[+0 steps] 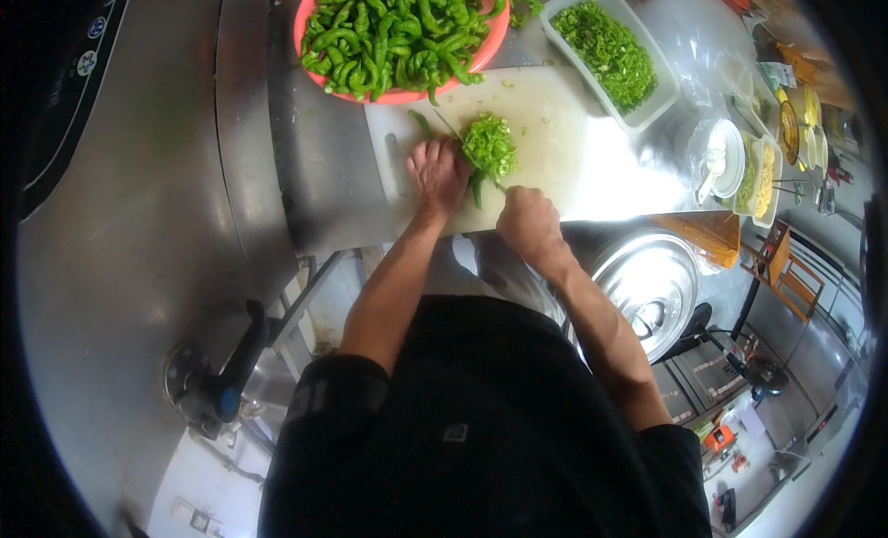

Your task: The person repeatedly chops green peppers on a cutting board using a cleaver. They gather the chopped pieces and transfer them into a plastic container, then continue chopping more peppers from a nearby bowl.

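My right hand (530,224) is closed round the handle of a kitchen knife (447,122), whose blade points up and left across a white cutting board (555,115). Sliced green peppers (490,146) are heaped against the blade's right side. My left hand (440,171) rests with bent fingers on the board, left of the blade; what lies under it is mostly hidden. A green pepper piece (476,191) shows between the hands, and another (420,124) lies above my left fingers. Whole long green peppers (402,38) fill a pink basin (496,42) at the board's upper left corner.
A white plastic container (631,125) of sliced green peppers stands at the board's upper right. Further right are plastic bags (683,38), a white tub (728,156) and food containers (763,184). A large lidded metal pot (645,288) is below the counter edge.
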`<act>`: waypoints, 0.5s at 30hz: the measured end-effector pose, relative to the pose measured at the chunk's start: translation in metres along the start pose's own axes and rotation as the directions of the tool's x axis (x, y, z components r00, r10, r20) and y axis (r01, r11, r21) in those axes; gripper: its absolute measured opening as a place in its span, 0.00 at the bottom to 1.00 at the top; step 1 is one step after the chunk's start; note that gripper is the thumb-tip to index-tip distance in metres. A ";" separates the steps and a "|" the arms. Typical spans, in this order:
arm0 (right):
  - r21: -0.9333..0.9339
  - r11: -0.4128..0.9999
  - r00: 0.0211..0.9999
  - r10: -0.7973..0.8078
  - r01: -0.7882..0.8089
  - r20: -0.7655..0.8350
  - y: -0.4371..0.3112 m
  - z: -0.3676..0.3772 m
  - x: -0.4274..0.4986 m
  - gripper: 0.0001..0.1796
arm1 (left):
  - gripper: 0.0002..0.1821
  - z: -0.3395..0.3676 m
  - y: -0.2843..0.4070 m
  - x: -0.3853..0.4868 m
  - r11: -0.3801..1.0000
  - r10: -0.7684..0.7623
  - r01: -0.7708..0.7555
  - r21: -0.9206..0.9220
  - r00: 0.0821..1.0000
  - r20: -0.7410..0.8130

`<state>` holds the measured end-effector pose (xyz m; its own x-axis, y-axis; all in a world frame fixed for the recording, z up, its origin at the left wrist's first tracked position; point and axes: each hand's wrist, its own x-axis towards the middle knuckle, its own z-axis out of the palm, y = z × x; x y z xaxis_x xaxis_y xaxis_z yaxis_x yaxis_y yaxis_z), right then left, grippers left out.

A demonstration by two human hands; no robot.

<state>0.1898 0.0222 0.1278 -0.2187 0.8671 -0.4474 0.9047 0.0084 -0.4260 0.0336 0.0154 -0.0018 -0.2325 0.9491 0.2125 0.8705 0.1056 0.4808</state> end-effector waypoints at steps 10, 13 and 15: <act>0.028 0.998 0.998 0.064 -0.063 -0.024 0.015 0.046 0.013 0.08 | 0.12 0.008 -0.004 -0.003 0.992 -0.004 -0.003 0.123 0.998 0.056; 0.034 0.999 0.998 -0.005 0.006 -0.057 0.009 0.027 0.004 0.08 | 0.13 0.006 -0.004 -0.005 0.999 -0.009 0.008 0.050 1.000 0.020; 0.023 0.999 0.999 -0.029 0.029 -0.029 0.012 0.023 0.001 0.08 | 0.15 0.006 -0.006 -0.003 0.999 -0.039 0.038 0.024 0.997 0.070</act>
<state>0.1926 0.0117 0.1044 -0.2340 0.8805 -0.4123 0.8891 0.0221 -0.4573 0.0320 0.0133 -0.0106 -0.2354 0.9627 0.1334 0.8715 0.1483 0.4675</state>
